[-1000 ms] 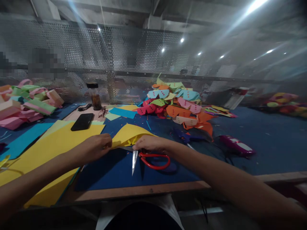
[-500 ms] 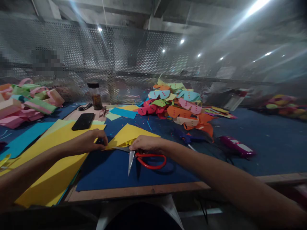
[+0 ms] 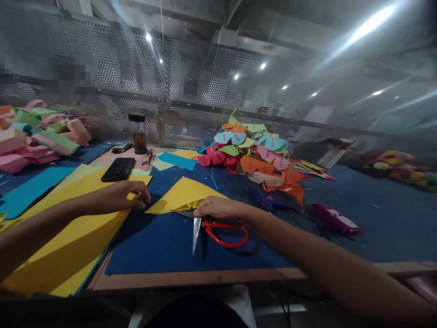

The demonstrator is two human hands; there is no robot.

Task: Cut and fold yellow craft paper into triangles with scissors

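- Left arm: bare forearm, entered from the left edge, sloped up and inward.
- Left wrist: roughly in line with the forearm, no sharp bend.
- Left grip: raised, fingers loosely bent, tips angled right and down, clear gap between thumb and fingers.
- Right arm: bare forearm, entered from the lower right corner, crossed up and inward on a long diagonal.
- Right wrist: close to straight.
- Right grip: back upward, fingers curled under and closed, digit tips pointing left. Undersides hidden.
- Both: well apart, left slightly higher in view, right nearer center.
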